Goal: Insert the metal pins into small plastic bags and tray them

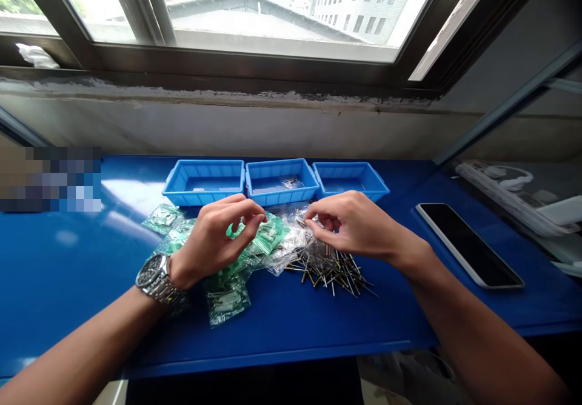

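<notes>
My left hand (220,235), with a metal watch on the wrist, is closed in a pinch above green plastic bags (273,230). Whatever its fingertips hold, if anything, I cannot make out. Thumb and forefinger of my right hand (352,226) are pinched together over clear plastic bags (288,244). Something small and shiny shows at those fingertips, too small to name. Beneath that hand lies a loose pile of thin metal pins (334,274) with brass-coloured ends, partly hidden by the hand. The green bags hold pale small parts.
Three blue trays stand in a row at the back: left tray (204,199), middle tray (282,197) with a small clear bag (291,182) inside, right tray (352,167). A phone (468,244) lies at the right on the blue table (291,344). Behind is a windowed wall.
</notes>
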Demonstrator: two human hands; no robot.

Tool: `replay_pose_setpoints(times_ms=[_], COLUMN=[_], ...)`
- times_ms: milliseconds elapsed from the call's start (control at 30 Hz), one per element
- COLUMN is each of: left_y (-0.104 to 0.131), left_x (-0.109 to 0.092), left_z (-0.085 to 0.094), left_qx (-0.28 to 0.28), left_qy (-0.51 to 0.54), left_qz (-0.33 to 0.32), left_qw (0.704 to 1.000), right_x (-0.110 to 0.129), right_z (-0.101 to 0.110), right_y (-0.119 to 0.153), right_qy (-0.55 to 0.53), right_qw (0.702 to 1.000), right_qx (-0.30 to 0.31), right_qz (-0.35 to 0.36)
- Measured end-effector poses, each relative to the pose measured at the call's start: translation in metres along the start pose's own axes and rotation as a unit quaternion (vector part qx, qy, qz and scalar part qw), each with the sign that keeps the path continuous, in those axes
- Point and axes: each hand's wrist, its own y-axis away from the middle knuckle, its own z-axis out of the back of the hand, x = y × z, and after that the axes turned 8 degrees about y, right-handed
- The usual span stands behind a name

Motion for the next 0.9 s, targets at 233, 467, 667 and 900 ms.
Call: replay_pose_setpoints(times_ms=[233, 467, 667, 900], left_y=[-0.002, -0.027, -0.026, -0.009], left_x=[0.001, -0.012, -0.008, 0.002], left_z=[0.000, 0.001, -0.012, -0.015], left_qx=[-0.025, 0.012, 0.001, -0.035], left_qy=[-0.018, 0.032, 0.117, 0.109], left_qz=[0.035, 0.140, 0.158, 0.135], left_qw=[0.999, 0.990, 0.980, 0.984], right_x=[-0.003, 0.002, 0.003, 0.006], right_z=[-0.016, -0.034, -0.043, -0.047], right_y=[-0.008, -0.012, -0.014, -0.014], right_qy=[-0.142, -0.314, -0.395, -0.386], right_qw=[0.979, 0.926, 0.897, 0.905], right_qx=[-0.141, -0.190, -0.174, -0.148], right_qz=[-0.026, -0.092, -0.096, -0.098])
